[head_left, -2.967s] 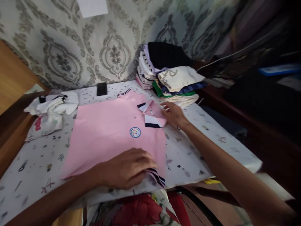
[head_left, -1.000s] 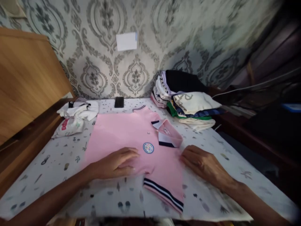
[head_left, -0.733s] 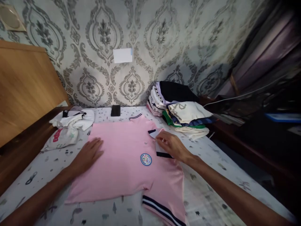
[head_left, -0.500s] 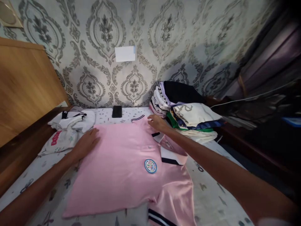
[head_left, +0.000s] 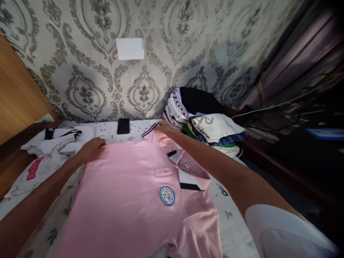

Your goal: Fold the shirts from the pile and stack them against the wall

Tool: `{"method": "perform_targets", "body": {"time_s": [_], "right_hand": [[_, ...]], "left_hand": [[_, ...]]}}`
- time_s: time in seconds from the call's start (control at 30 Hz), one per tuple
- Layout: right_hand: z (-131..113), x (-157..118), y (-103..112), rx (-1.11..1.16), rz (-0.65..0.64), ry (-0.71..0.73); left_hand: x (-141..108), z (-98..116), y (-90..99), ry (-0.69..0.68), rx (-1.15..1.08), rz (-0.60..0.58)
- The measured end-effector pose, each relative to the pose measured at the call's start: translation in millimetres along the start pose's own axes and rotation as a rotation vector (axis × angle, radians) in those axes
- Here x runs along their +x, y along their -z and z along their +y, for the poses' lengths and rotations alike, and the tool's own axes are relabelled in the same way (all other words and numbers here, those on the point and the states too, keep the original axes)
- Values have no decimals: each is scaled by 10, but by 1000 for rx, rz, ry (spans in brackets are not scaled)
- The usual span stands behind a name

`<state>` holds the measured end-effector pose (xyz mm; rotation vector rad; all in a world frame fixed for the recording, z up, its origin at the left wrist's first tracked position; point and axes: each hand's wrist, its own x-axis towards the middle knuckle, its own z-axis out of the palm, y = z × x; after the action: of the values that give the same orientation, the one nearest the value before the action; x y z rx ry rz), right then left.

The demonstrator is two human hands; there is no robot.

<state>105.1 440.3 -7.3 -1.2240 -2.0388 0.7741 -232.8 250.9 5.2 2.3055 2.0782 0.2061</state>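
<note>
Fingers of the right hand (head_left: pixel 166 128) are touching the cuff (head_left: pixel 149 131) of the shirt (head_left: pixel 131 182) near the far edge of the table (head_left: pixel 109 129); those of the left hand (head_left: pixel 92 149) are bending at its hem (head_left: pixel 82 190). Whether either is gripping cloth, I cannot tell. A phone (head_left: pixel 123 126) is resting by that edge.

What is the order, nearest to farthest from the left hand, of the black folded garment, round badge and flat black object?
1. Flat black object: beyond the left hand, slightly right.
2. Round badge: on the pink polo shirt.
3. Black folded garment: far right, atop a stack.
</note>
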Motion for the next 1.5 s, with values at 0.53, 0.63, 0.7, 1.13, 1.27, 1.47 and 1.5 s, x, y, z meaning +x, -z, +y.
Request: {"method": "perform_targets", "body": {"time_s": [0.53, 0.63, 0.7, 1.13, 1.27, 1.47, 1.5], "right_hand": [[-175, -2260, 454, -377, -140, 459], [-214, -2259, 425, -436, -43, 427], [-270, -2262, 415, -447, 8, 401], [-435, -1832, 443, -504, -32, 261], [-251, -1606, 119, -722, -101, 325], [145, -1678, -11, -858, -168, 485], [179, -1677, -1, -852, -169, 499]], "left_hand": [[-1180, 236, -180, -214, 159, 146], [-1171, 231, -148, -184, 190, 166], [-1167, 231, -98, -162, 222, 176], [-969, 526, 236, -19, -118, 70], [-731, 701, -62, -26, -223, 89], [-783, 569, -473, 7, -36, -76], [-817, 524, -482, 21, -16, -77]]}}
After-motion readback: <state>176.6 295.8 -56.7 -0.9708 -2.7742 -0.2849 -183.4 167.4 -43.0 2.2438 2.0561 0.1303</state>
